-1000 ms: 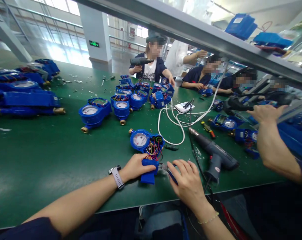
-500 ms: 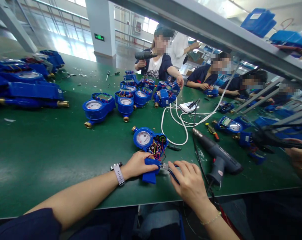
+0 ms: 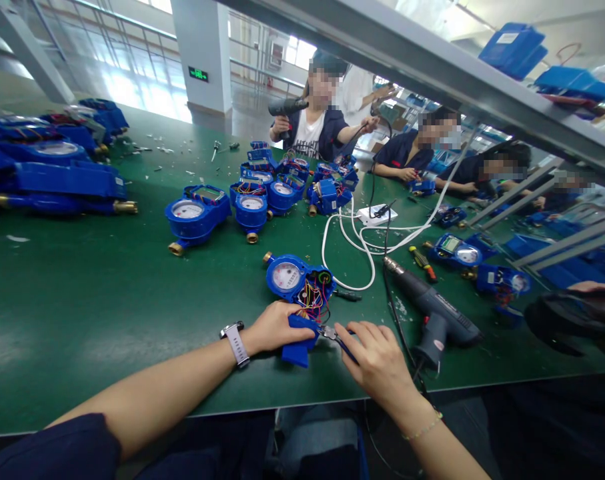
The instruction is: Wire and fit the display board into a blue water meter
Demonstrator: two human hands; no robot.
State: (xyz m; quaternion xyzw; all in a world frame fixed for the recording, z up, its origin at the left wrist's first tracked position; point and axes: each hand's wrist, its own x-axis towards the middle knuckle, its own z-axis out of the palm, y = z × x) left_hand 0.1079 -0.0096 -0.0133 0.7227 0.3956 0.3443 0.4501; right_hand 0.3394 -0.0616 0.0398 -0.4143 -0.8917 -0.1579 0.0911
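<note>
My left hand [image 3: 275,328] is closed on a blue plastic cover [image 3: 298,339], thumb across its top. Coloured wires [image 3: 311,293] run from this cover into the open housing of a blue water meter [image 3: 286,275] lying just beyond it, its round dial facing up. In my right hand [image 3: 375,357] is a pair of pliers [image 3: 338,337] with dark handles. The metal jaws touch or nearly touch the cover's right edge; what lies between them is too small to make out.
A heat gun [image 3: 432,310] and a screwdriver [image 3: 422,264] lie at right. White cable [image 3: 327,247] loops from a power strip [image 3: 377,214]. Several blue meters [image 3: 197,213] stand behind, more are piled at left [image 3: 67,180]. A co-worker [image 3: 315,127] across the table holds a heat gun [image 3: 287,107].
My hands, the cover and the pliers stay almost where they were. Across the table the co-worker's arm has risen with a black cable. At far right, a neighbour's dark tool has moved down toward the table edge.
</note>
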